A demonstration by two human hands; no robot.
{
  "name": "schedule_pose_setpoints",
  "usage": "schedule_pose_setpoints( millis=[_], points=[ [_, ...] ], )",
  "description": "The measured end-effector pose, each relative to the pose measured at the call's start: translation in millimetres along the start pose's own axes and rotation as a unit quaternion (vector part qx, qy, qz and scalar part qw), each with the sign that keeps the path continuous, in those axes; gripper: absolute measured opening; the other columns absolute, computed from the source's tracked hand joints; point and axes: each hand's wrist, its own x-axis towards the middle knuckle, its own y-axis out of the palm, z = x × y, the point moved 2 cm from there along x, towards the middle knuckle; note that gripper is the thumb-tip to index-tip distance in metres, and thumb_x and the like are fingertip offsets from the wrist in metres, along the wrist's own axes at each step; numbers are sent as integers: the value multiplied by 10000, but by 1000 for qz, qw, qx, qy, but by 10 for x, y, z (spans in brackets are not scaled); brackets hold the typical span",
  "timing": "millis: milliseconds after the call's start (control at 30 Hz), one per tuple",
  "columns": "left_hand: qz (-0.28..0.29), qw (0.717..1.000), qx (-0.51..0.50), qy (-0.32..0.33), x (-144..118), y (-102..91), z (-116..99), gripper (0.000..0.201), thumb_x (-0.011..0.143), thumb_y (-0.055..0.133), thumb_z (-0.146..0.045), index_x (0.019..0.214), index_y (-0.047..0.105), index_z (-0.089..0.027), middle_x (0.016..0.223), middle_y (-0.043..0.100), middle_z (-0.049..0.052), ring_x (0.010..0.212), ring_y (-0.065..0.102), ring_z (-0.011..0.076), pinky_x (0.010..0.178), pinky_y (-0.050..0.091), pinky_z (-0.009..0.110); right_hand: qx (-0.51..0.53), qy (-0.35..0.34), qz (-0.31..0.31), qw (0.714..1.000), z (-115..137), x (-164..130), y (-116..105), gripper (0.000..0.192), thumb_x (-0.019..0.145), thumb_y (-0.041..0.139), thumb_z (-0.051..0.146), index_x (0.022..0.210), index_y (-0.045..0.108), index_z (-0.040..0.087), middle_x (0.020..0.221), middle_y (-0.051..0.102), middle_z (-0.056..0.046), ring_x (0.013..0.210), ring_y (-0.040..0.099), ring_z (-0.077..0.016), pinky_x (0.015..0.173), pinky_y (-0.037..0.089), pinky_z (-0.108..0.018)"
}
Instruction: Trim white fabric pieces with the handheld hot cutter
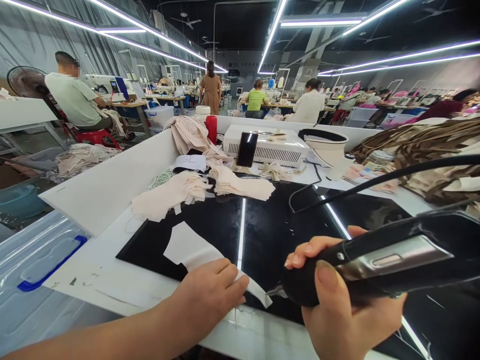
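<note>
Left hand [210,295] flat, fingers together, pressing a white fabric piece [195,252] onto the black mat [270,230] near the front of the table [123,290]. Right hand [337,305] clamped around a black corded tool [378,262] (metal plate on its side), tip just beside the strip's end, possibly touching. Beyond, stacks of beige fabric pieces [180,192], a phone [247,149] leaning against a white machine [277,145].
</note>
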Motion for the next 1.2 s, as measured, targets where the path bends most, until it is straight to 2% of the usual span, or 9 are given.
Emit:
schedule_pose_setpoints(
  millis=[67, 133, 233, 467, 767, 1200],
  points=[
    [-6, 1000, 23, 9, 1, 7, -47, 318, 992, 736, -383, 1170, 593, -161, 924, 668, 33, 842, 666, 224, 730, 574, 319, 1, 5, 1, 1000, 2, -3, -6, 505, 839, 833, 180, 1284, 602, 236, 800, 720, 31, 580, 672, -159, 533, 612, -330],
    [-19, 999, 39, 16, -7, 21, -82, 578, 885, 826, -546, 1245, 592, -158, 978, 691, 48, 917, 678, 251, 816, 586, 352, -3, 10, 0, 1000, 2, -8, -13, 504, 840, 834, 195, 1284, 599, 238, 804, 720, 32, 582, 673, -162, 538, 609, -330],
    [-39, 998, 50, 20, -28, 45, -116, 717, 781, 878, -626, 1252, 609, -157, 1011, 706, 54, 960, 674, 260, 905, 574, 372, -15, 14, -7, 1000, 8, -7, -24, 498, 830, 841, 232, 1268, 604, 232, 794, 713, 32, 579, 666, -169, 549, 611, -345],
    [-59, 996, 71, 18, -76, 109, -163, 710, 826, 826, -652, 1271, 621, -138, 1053, 713, 80, 1028, 658, 269, 969, 544, 363, 4, 43, -16, 999, 15, 84, 64, 489, 768, 866, 286, 1196, 633, 245, 724, 699, 46, 543, 630, -170, 500, 591, -326],
    [-87, 995, 50, 22, -115, 165, -159, 755, 808, 831, -662, 1299, 617, -130, 1101, 694, 94, 1082, 643, 282, 1049, 502, 387, 37, 61, 18, 997, -93, 114, 243, 471, 782, 835, 325, 1196, 617, 270, 733, 687, 56, 538, 604, -153, 506, 570, -316],
    [-68, 997, -2, 29, -144, 157, -105, 701, 848, 817, -614, 1297, 598, -123, 1122, 673, 113, 1125, 653, 291, 1040, 537, 400, 59, 58, 42, 996, -172, 115, 335, 437, 833, 807, 289, 1218, 601, 276, 748, 686, 62, 543, 612, -140, 510, 574, -300]
  ],
)
